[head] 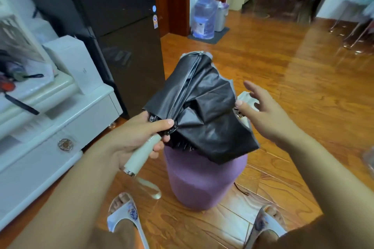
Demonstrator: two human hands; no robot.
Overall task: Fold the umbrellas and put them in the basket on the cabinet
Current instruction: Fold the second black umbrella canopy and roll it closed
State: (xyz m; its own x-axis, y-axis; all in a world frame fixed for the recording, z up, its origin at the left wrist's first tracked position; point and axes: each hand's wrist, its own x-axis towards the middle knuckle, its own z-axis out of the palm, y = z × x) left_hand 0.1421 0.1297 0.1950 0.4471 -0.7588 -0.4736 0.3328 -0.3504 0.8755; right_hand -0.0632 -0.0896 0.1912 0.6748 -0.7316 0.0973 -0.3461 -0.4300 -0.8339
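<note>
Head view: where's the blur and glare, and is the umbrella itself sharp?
Head view: umbrella canopy and left hand on its handle read sharp; right hand slightly soft; window glare streaks the wooden floor at right; left edge and far right corner smear; wide-angle bending curves the cabinet.

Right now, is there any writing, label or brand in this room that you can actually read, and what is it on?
None can be read.
Round blue sticker on the dark fridge: too small.
Orange and blue label below it: blurred.
Faint mark on the white box: illegible.
Water jug label: blurred.
</note>
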